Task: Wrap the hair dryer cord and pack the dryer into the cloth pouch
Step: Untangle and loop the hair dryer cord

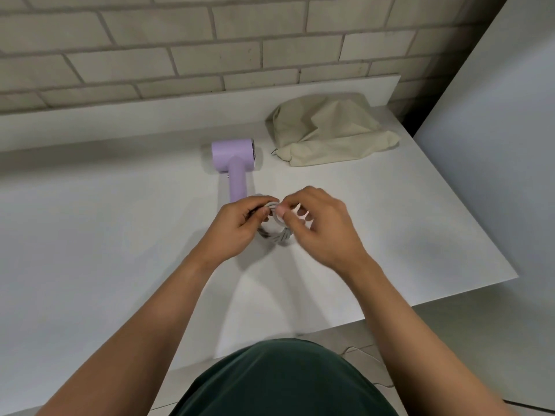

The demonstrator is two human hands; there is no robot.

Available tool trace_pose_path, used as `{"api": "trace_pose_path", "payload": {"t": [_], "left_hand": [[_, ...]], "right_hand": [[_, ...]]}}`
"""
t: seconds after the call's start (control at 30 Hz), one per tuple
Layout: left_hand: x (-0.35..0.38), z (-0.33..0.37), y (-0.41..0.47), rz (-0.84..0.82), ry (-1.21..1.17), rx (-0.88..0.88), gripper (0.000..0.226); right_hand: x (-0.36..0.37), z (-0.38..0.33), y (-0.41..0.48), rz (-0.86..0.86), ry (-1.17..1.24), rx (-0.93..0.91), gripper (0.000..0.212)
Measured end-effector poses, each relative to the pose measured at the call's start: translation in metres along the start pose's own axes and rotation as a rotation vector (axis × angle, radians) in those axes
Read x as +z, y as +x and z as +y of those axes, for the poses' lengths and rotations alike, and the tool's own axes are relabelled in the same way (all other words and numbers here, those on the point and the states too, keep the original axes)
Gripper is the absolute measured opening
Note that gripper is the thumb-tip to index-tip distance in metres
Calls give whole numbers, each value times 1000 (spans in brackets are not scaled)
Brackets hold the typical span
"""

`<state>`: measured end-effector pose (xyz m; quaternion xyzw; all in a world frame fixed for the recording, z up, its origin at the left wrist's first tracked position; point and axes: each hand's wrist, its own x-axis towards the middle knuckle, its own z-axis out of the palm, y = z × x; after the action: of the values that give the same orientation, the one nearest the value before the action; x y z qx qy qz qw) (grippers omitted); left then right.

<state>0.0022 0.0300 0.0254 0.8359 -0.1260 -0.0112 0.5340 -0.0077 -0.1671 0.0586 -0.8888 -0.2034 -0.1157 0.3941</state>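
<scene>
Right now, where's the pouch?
In the head view the cloth pouch lies far right on the white table, near the brick wall, just right of the purple hair dryer.

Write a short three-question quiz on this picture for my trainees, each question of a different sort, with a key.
1. True or false: the hair dryer is already inside the cloth pouch.
2. What do the left hand and right hand hold between them? A) the pouch B) the coiled cord C) the dryer's handle
3. Fill in: the pouch lies on the table to the ____ of the dryer.

Key
1. False: the dryer lies on the table, apart from the pouch.
2. B
3. right
</scene>
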Motion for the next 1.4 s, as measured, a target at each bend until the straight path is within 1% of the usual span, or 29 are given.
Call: {"api": "trace_pose_path", "payload": {"t": [0.07,0.13,0.27,0.33,0.4,0.5,0.57,0.63,0.67,0.73,0.77,0.8,0.87,0.93,1.07,1.2,1.23,1.27,1.33,1.4], "left_hand": [[2,2,0,-15,-16,5,30],[6,3,0,-32,-7,8,32],[10,3,2,17,11,-44,30],[10,4,4,29,17,-60,29],[10,6,6,9,29,-64,28],[8,7,8,-5,42,-71,29],[6,7,8,-8,84,-67,26],[4,9,8,-36,143,-50,23],[4,9,8,-53,172,-40,25],[6,9,9,-74,217,-30,32],[7,9,9,-64,227,-23,32],[8,10,10,-39,229,-9,29],[9,11,13,12,223,19,21],[8,13,16,29,233,38,19],[3,9,19,15,333,57,15],[1,8,18,-27,276,27,20],[1,8,18,-31,280,30,22],[1,8,18,-34,282,29,23],[1,7,17,-37,280,19,22],[1,7,16,-34,277,13,18]], "right_hand": [[10,0,-9,-72,-206,-86,20],[22,6,-11,-59,-399,-130,29],[29,8,-3,26,-525,-127,36],[28,9,-1,43,-584,-142,32],[26,10,2,69,-631,-146,20],[23,13,4,133,-618,-148,6],[19,14,4,159,-573,-126,13],[19,17,3,131,-511,-66,17],[19,17,3,111,-472,-31,19],[16,16,4,100,-376,34,29],[15,16,5,105,-335,55,34],[13,15,5,112,-297,70,34],[9,14,5,123,-222,100,25],[6,14,3,127,-188,108,18],[2,14,6,131,-222,111,20],[-1,10,10,114,-101,168,15],[-2,10,11,90,-100,176,15],[-3,9,12,68,-156,146,17],[-4,6,15,35,-389,-21,33],[-2,5,18,-42,-595,-184,50]]}}
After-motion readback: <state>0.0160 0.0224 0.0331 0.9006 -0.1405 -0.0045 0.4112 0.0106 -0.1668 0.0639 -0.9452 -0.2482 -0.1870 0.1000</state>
